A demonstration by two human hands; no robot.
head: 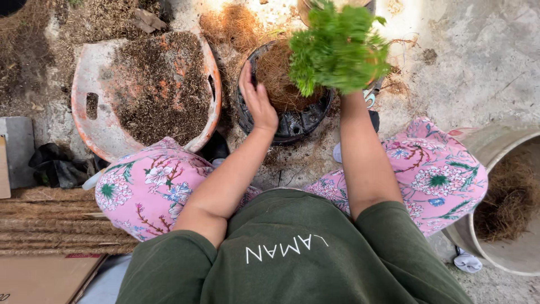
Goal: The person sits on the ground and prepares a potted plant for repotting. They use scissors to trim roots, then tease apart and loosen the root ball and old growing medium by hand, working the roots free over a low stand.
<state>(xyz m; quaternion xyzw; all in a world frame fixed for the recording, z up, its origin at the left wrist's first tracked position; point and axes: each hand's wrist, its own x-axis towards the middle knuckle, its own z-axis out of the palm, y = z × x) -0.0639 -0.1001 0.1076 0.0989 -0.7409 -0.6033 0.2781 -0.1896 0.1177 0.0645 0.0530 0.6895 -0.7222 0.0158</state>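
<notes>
- The right hand (360, 84) is almost wholly hidden behind a bushy green plant (337, 45); its grip appears to be closed on the plant's base, holding it up, though the fingers themselves cannot be made out.
- The left hand (257, 98) has its grip spread flat, fingers together and straight, pressed against the brown fibre (278, 76) at the near-left inner side of a black pot (292, 121); it pinches nothing.
- The plant hangs over the right half of the pot, its leafy top spreading toward the far side and its base pointing down into the fibre, so its long axis runs roughly upright.
- From the left hand, the plant lies to the right and a little farther away, across the pot's opening; the right hand is the nearer one, directly under the leaves.
- The pot stands on the concrete floor (478, 67) between the person's knees.
- To its left, just beside it, lies an orange tray (93, 129) holding dark soil (160, 90).
- Well apart at the right edge stands a pale bucket (506, 253) with more brown fibre inside.
</notes>
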